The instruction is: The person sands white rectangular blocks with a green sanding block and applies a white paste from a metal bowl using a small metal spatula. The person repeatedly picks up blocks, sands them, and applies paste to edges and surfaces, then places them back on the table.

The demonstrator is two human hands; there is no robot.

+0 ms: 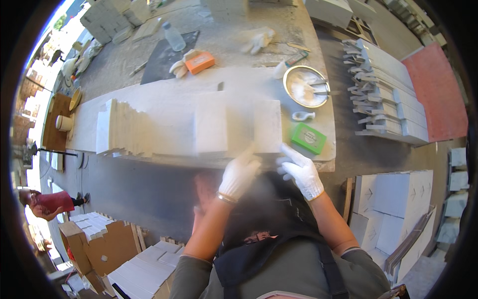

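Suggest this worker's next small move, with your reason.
Probably settle the gloved right hand on the white slab's near right corner: its extended index finger already lies beside that corner, and the hand seems to hold nothing.

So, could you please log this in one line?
left gloved hand: blurred; right gloved hand: open; both near: white slab; beside right: green box

We count one left hand (239, 175) and one right hand (301, 172), both gloved. On the right we have one green box (308, 139) and one metal bowl (318, 101); farther left, one orange box (200, 62), one clear plastic bottle (174, 38) and one person in red (54, 204).
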